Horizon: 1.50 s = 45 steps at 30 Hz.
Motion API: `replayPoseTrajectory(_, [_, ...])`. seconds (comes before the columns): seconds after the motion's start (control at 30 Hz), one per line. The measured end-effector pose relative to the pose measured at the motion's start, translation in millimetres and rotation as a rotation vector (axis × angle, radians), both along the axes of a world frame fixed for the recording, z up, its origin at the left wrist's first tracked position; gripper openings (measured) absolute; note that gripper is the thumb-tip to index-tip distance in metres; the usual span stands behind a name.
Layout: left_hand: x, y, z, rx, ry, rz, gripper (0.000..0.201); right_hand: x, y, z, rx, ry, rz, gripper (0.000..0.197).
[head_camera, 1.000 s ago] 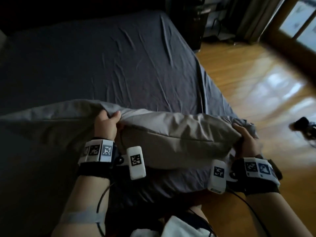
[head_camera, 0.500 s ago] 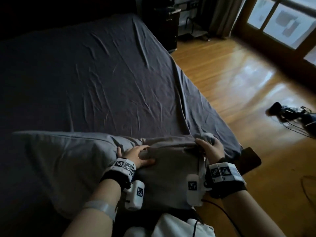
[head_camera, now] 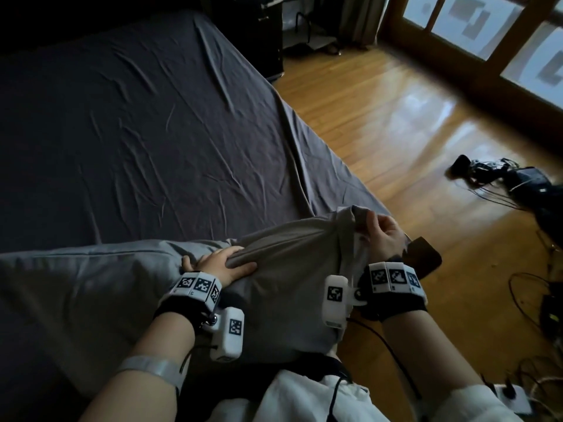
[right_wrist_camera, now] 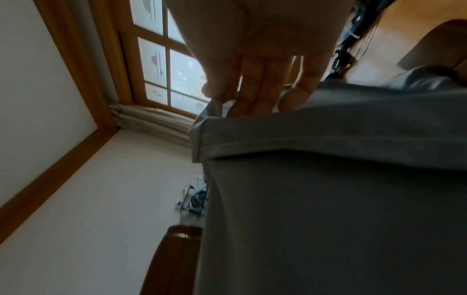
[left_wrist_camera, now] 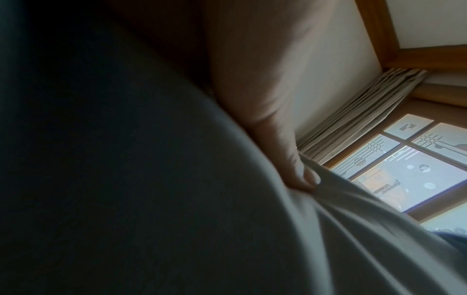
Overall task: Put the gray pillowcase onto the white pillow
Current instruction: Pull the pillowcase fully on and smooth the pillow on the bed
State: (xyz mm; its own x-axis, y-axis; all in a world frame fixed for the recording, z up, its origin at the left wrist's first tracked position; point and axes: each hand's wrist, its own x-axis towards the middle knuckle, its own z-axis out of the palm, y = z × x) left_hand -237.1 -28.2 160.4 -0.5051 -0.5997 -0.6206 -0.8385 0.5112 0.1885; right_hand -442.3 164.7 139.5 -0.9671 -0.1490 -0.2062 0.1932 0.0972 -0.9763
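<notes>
The gray pillowcase [head_camera: 289,269] covers a long pillow lying across the near edge of the bed. The white pillow is almost wholly hidden inside; a pale strip [head_camera: 359,254] shows at the open right end. My left hand [head_camera: 224,263] grips a bunched fold on top of the case, near its middle. In the left wrist view the thumb [left_wrist_camera: 298,171] digs into the gray pillowcase [left_wrist_camera: 328,239]. My right hand [head_camera: 380,236] pinches the raised hem at the open end. Its fingers [right_wrist_camera: 255,89] reach behind the hem of the gray pillowcase [right_wrist_camera: 328,199].
The bed has a wrinkled dark gray sheet [head_camera: 137,132]. A dark brown bed corner [head_camera: 423,257] sits just right of my right hand. Wooden floor [head_camera: 411,132] lies to the right, with cables and devices [head_camera: 518,181]. A dark cabinet [head_camera: 268,35] and glass doors [head_camera: 487,25] stand behind.
The pillow has come down from its lifted position and closer to me. My left hand has slid right to the middle of the case. My right hand has lifted the hem.
</notes>
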Motion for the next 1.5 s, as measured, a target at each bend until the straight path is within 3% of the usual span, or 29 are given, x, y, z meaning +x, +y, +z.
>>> replayPoseTrajectory(0.07, [2, -1, 0, -0.009, -0.019, -0.002, 0.066, 13, -12, 5, -0.056, -0.081, 0.135, 0.015])
replayPoseTrajectory(0.1, [4, -2, -1, -0.008, -0.024, 0.0, 0.067, 20, -17, 9, -0.018, -0.077, 0.207, 0.025])
replayPoseTrajectory(0.17, [7, -2, -1, 0.0, -0.03, 0.0, 0.067, 28, -20, 13, 0.205, -0.005, 0.286, 0.052])
replayPoseTrajectory(0.2, [8, -2, -1, 0.004, -0.028, -0.001, 0.067, 29, -21, 16, 0.334, 0.041, 0.275, 0.055])
replayPoseTrajectory(0.27, [8, -3, -1, 0.014, -0.025, 0.0, 0.067, 28, -17, 26, 0.436, 0.123, 0.176, 0.045])
replayPoseTrajectory(0.4, [6, -5, -2, 0.017, -0.03, -0.01, 0.067, 11, -3, 38, 0.341, 0.112, -0.086, 0.023])
replayPoseTrajectory(0.47, [6, -6, -1, 0.013, -0.037, -0.019, 0.068, 3, 2, 35, 0.334, 0.078, -0.081, 0.017])
replayPoseTrajectory(0.53, [6, -6, -1, 0.014, -0.049, -0.027, 0.068, 0, -1, 32, 0.382, 0.179, 0.077, 0.015])
replayPoseTrajectory(0.57, [6, -6, -2, 0.013, -0.055, -0.031, 0.068, 1, -5, 33, 0.431, 0.325, 0.187, 0.017])
replayPoseTrajectory(0.63, [6, -6, -4, 0.001, -0.056, -0.043, 0.068, 4, -16, 36, 0.504, 0.631, 0.491, 0.032])
replayPoseTrajectory(0.67, [7, -6, -5, -0.006, -0.048, -0.047, 0.068, 3, -22, 38, 0.563, 0.702, 0.688, 0.038])
replayPoseTrajectory(0.73, [9, -7, -7, 0.001, -0.025, -0.043, 0.067, -7, -29, 32, 0.818, 0.622, 1.021, 0.052])
replayPoseTrajectory(0.83, [10, -13, -11, 0.017, -0.029, -0.032, 0.07, -37, -13, 20, 1.228, 0.296, 1.007, 0.066])
replayPoseTrajectory(0.9, [9, -18, -15, 0.008, -0.037, -0.034, 0.072, -51, 9, 7, 1.322, 0.153, 0.972, 0.049])
replayPoseTrajectory(1.0, [4, -27, -23, 0.024, -0.049, -0.023, 0.073, -53, 27, -10, 1.12, 0.017, 0.766, 0.033])
replayPoseTrajectory(1.1, [-4, -38, -28, 0.026, 0.089, 0.108, 0.08, -39, 30, -21, 0.993, -0.046, 0.68, 0.031])
replayPoseTrajectory(1.23, [-15, -46, -26, -0.226, 0.24, 0.138, 0.055, -27, 36, -42, 0.905, -0.127, 0.64, 0.031])
replayPoseTrajectory(1.37, [-8, -36, -39, -0.149, 0.202, 0.18, 0.064, -16, 42, -64, 0.877, -0.219, 0.627, 0.024])
replayPoseTrajectory(1.5, [15, -20, -76, -0.038, 0.056, 0.207, 0.083, -6, 50, -96, 0.799, -0.374, 0.554, 0.035])
